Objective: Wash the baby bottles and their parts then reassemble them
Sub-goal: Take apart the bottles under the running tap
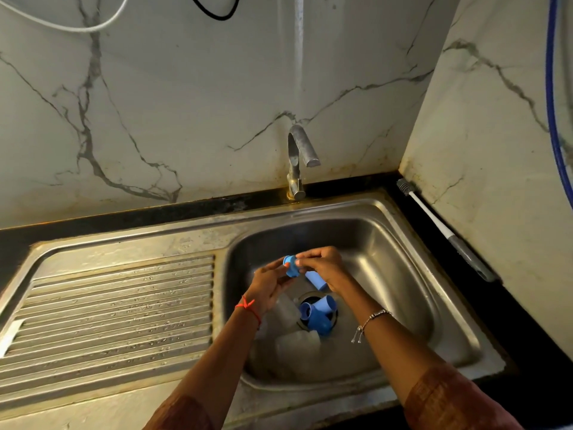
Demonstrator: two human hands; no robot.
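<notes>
Together, fingers of the left hand [269, 285] and right hand [324, 268] pinch a blue collar [290, 268] between them (above the sink [403, 243]).

Blue ring [290, 267] aloft; blue caps [313, 312], clear bottles [297, 342] in sink [397, 262].

The basin [387, 259] sat at the right of the sink unit, with the ribbed drainboard [117, 311] joined to its left. The faucet [297, 159] stood behind the basin at the foot of the back wall [186, 88], its spout reaching forward over it. On the counter [514, 324] to the right, a bottle brush [440, 225] lay along the side wall [496, 135]. Over the basin, the left hand [269, 283] and right hand [322, 265] met, holding a screw collar [290, 266] between their fingertips. Below them one cap [316, 279] lay behind the drain [307, 295], more caps [319, 311] sat piled on it, and bottles [297, 342] lay in front and to its left. A paper slip [9, 335] lay at the drainboard's left edge.
</notes>
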